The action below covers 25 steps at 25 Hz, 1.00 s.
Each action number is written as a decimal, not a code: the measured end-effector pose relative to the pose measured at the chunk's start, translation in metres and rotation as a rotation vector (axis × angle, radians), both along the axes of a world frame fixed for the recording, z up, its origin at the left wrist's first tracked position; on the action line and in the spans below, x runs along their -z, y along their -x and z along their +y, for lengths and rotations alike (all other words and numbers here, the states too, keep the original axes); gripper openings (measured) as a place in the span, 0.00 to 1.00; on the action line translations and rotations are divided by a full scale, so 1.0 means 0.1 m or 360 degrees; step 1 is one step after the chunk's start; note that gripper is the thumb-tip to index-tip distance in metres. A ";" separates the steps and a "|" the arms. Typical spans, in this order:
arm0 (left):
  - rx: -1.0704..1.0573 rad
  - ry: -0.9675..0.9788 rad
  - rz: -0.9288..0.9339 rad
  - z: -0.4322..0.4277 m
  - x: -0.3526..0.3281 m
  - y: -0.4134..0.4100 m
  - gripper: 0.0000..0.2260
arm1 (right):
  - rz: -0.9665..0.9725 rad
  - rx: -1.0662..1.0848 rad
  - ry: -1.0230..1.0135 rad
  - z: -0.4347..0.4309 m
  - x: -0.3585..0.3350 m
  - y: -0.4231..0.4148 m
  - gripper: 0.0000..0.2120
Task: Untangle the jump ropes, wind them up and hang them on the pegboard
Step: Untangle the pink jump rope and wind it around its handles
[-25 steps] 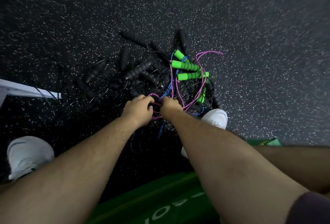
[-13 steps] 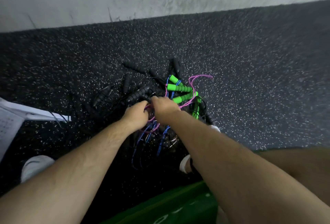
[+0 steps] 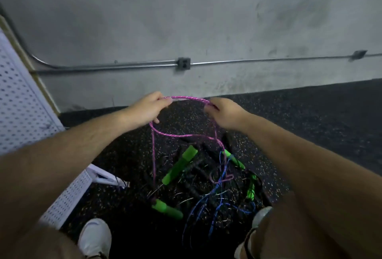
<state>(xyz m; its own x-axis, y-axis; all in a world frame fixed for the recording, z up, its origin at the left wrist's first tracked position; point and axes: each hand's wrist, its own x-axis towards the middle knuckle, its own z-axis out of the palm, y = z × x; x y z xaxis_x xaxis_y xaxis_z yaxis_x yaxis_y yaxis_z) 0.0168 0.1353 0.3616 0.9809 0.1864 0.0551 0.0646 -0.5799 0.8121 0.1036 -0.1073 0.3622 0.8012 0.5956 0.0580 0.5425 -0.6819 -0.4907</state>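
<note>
Pink rope [image 3: 187, 99]: braided cord, pink w/ paler flecks. A short span arches between both hands and the rest drops in loose loops to the pile on the floor.
L hand [image 3: 147, 108]: fingers curled, thumb + forefinger pinch the pink rope at the span's left end.
R hand [image 3: 226, 112]: fingers curled round the same cord at the span's right end, back of hand to camera.
Green handles [image 3: 179, 165]: 4 seen, bright green, stubby cylinders. 1 lies by the left shoe where a pink strand runs down to it.
Blue rope [image 3: 217, 207]: thin braided cord, messy loops low in the pile.
Black ropes [image 3: 196, 173]: thin wiry cords + dark handles, knotted w/ the rest. Blurry, count unclear.
Floor [image 3: 310, 124]: black rubber, pale speckles.
Pegboard [image 3: 16, 103]: white perforated panel at far left.
Wall [image 3: 144, 21]: grey concrete, scuffed; metal conduit [image 3: 103, 68] runs along it.
Shoes [image 3: 95, 236]: 2, white, either side of the pile.
</note>
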 end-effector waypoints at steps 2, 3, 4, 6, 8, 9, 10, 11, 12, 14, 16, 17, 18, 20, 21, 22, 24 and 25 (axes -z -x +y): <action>0.0009 0.0284 -0.0104 0.05 -0.04 0.04 0.14 | 0.0061 0.0001 -0.0128 0.12 0.05 0.08 0.13; 0.0008 0.0351 -0.0148 0.10 -0.05 0.06 0.14 | 0.0085 -0.0037 -0.0121 0.21 0.07 0.12 0.14; 0.0006 0.0367 -0.0163 0.12 -0.05 0.08 0.14 | 0.0102 -0.0064 -0.0122 0.29 0.10 0.14 0.15; 0.0003 0.0333 -0.0141 0.19 -0.05 0.08 0.13 | 0.0135 -0.0085 -0.0207 0.48 0.13 0.18 0.16; 0.0009 0.0338 -0.0123 0.24 -0.07 0.08 0.13 | 0.0127 -0.0087 -0.0301 0.64 0.11 0.22 0.16; 0.0001 0.0350 -0.0131 0.27 -0.08 0.08 0.12 | 0.0117 -0.0067 -0.0342 0.69 0.09 0.23 0.16; -0.0016 0.0369 -0.0148 0.29 -0.10 0.07 0.12 | 0.0110 -0.0035 -0.0381 0.73 0.07 0.23 0.16; -0.0037 0.0399 -0.0175 0.31 -0.11 0.05 0.12 | 0.0094 -0.0001 -0.0414 0.75 0.06 0.22 0.16; -0.0066 0.0439 -0.0214 0.32 -0.14 0.04 0.12 | 0.0085 0.0026 -0.0431 0.76 0.05 0.23 0.16; -0.0162 0.0428 -0.0341 0.37 -0.22 0.02 0.13 | 0.0076 0.0032 -0.0372 0.75 0.08 0.21 0.15; -0.0281 0.0242 -0.0503 0.47 -0.30 0.03 0.13 | 0.0044 0.0010 -0.0112 0.69 0.09 0.14 0.15; -0.0315 0.0110 -0.0549 0.53 -0.31 0.05 0.13 | 0.0052 0.0040 0.0005 0.65 0.09 0.09 0.14; -0.0315 -0.0035 -0.0541 0.56 -0.32 0.07 0.12 | 0.0089 0.0110 0.0033 0.61 0.09 0.03 0.14; -0.0272 -0.0224 -0.0401 0.58 -0.28 0.12 0.11 | 0.0237 0.0296 -0.0235 0.55 0.07 -0.04 0.14; -0.0250 -0.0195 -0.0316 0.56 -0.24 0.13 0.11 | 0.0306 0.0387 -0.0382 0.55 0.08 -0.04 0.14; -0.0231 -0.0068 -0.0256 0.53 -0.22 0.14 0.11 | 0.0360 0.0420 -0.0442 0.55 0.11 -0.01 0.14; -0.0205 0.0287 -0.0203 0.44 -0.18 0.12 0.12 | 0.0348 0.0375 -0.0288 0.62 0.17 0.04 0.15; -0.0187 0.0433 -0.0192 0.38 -0.17 0.11 0.12 | 0.0283 0.0338 -0.0193 0.67 0.19 0.09 0.15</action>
